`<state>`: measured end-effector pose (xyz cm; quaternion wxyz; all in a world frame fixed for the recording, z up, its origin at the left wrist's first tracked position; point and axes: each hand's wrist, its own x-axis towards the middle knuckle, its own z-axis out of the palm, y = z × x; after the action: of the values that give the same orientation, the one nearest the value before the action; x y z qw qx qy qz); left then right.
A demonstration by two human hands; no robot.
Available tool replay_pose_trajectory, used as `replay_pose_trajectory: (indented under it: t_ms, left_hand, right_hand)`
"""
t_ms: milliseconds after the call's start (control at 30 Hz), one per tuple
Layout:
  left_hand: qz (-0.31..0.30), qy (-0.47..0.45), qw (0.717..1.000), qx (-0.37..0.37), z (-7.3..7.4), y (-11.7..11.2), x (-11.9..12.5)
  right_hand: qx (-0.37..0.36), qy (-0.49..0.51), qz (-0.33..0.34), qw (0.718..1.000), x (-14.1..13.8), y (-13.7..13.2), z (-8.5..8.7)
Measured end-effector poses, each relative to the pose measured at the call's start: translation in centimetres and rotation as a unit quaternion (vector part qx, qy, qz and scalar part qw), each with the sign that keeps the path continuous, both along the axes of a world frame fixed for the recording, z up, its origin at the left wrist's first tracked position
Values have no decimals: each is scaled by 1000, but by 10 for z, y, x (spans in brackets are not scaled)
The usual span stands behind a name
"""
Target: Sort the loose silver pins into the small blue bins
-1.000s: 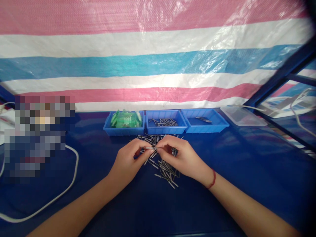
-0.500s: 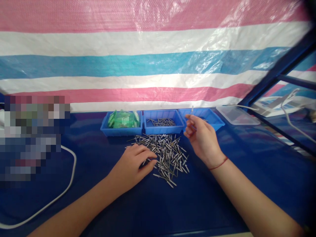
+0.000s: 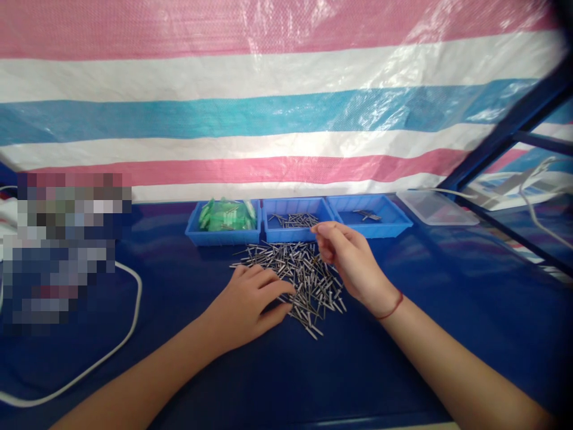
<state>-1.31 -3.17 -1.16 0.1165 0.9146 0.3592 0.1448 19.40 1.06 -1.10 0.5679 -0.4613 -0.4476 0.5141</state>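
A loose heap of pop rivets (image 3: pixel 308 280) lies on the blue table. My left hand (image 3: pixel 255 301) rests at the heap's left side, thumb and index finger apart, its fingertips among the rivets. Over the heap's right back part, by the front edge of the middle blue bin (image 3: pixel 290 236), my right hand (image 3: pixel 351 254) is closed in a pinch. Whatever its fingertips hold, if anything, cannot be made out. Rivets lie in the middle bin, and a few sit in the right blue bin (image 3: pixel 389 228). The left blue bin (image 3: pixel 224 239) contains green plastic packets (image 3: pixel 228 214).
A clear plastic lid (image 3: pixel 439 208) lies right of the bins. A white cable (image 3: pixel 136 298) curves over the table at left, near a blurred-out area. Striped sheeting (image 3: pixel 268 119) hangs behind, and a dark blue frame (image 3: pixel 492 143) slants at right.
My right hand has come left and down from the right bin to the middle bin's front edge; the rivet seen upright in its fingers no longer shows. My left hand has shifted slightly right.
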Motion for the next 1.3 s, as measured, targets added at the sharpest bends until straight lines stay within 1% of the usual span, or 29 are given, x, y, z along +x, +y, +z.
replay_pose_trajectory:
  t_ms: [200, 333, 433, 533, 567, 633, 700, 767, 833, 967, 1100, 1167, 1200, 1300]
  left_hand:
    - [-40, 29, 997, 65, -5, 3, -2]
    - [-49, 53, 989, 131, -9, 4, 0]
    - [-68, 54, 979, 183, -9, 4, 1]
    - [-77, 47, 975, 204, -7, 3, 3]
    - [-77, 46, 975, 201, -7, 3, 3]
    - [-72, 44, 978, 190, -6, 2, 3]
    - [-65, 46, 981, 179, -6, 2, 4]
    - [-60, 49, 981, 176, -6, 1, 5]
    - [-57, 53, 982, 175, -7, 1, 6]
    - [-50, 45, 982, 176, -7, 0, 8]
    - [-35, -10, 990, 137, -4, 0, 7]
    - [-1, -71, 992, 108, -1, 0, 5]
    - [25, -106, 990, 89, 0, 0, 5]
    - [119, -204, 972, 8, 5, 1, 3]
  right_hand:
    - [49, -106, 24, 993, -2, -2, -9]
    - [57, -139, 34, 988, -6, -5, -6]
    - [51, -157, 40, 985, -10, -7, -2]
    - [69, -184, 53, 979, -11, -10, -2]
    - [82, -199, 66, 974, -11, -10, -2]
    - [112, -243, 117, 956, -10, -12, -1]
    - [143, -296, 176, 928, -9, -14, 0]
    - [172, -337, 208, 902, -8, -16, 1]
    - [194, -360, 210, 888, -8, -17, 2]
    - [212, -397, 195, 872, -9, -16, 2]
    - [218, -401, 193, 869, -7, -15, 2]
    - [238, -385, 209, 867, -6, -15, 3]
    - [254, -378, 221, 863, -6, -16, 3]
    - [291, -373, 253, 844, -9, -18, 4]
